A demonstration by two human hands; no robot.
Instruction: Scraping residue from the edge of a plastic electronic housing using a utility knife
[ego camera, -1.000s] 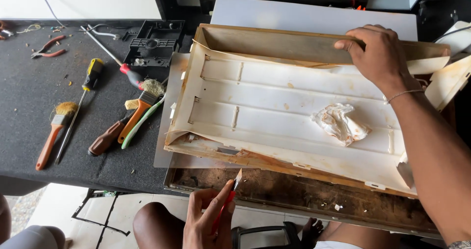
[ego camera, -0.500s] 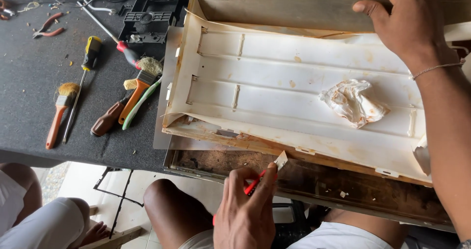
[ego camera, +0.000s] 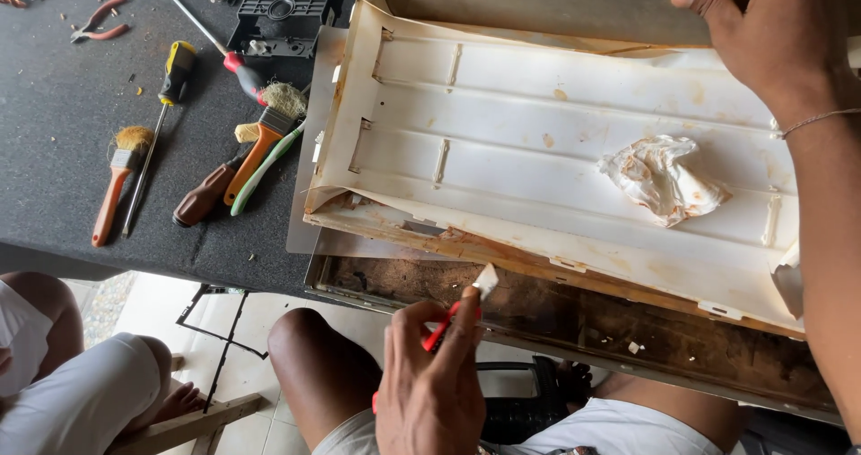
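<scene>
1. Looking down from the head camera: the left hand (ego camera: 430, 379) is pinched around a small red-handled brush (ego camera: 457, 312), its pale bristle tip just beside the near edge of the stained white plastic panel (ego camera: 538, 159).
2. Up top, the right hand (ego camera: 776, 38) clamps over the far rim of that panel, fingers curled on the edge, tilting it up off the dirty metal tray (ego camera: 574, 316) beneath.
3. A crumpled, stained rag (ego camera: 662, 179) sits loose on the panel's ribbed face, near the right side.
4. My read: doing this well means keeping the far rim pinned steady while the bristles work short strokes along the grimy near lip, so the panel doesn't skid on the tray.
5. Watch the thin peeling liner at the panel's left corner; a hard push could tear it.
6. Off to the left on the dark table (ego camera: 54, 150): orange-handled brushes (ego camera: 256, 150), a yellow-and-black screwdriver (ego camera: 166, 105), red pliers (ego camera: 99, 20), all untouched.
</scene>
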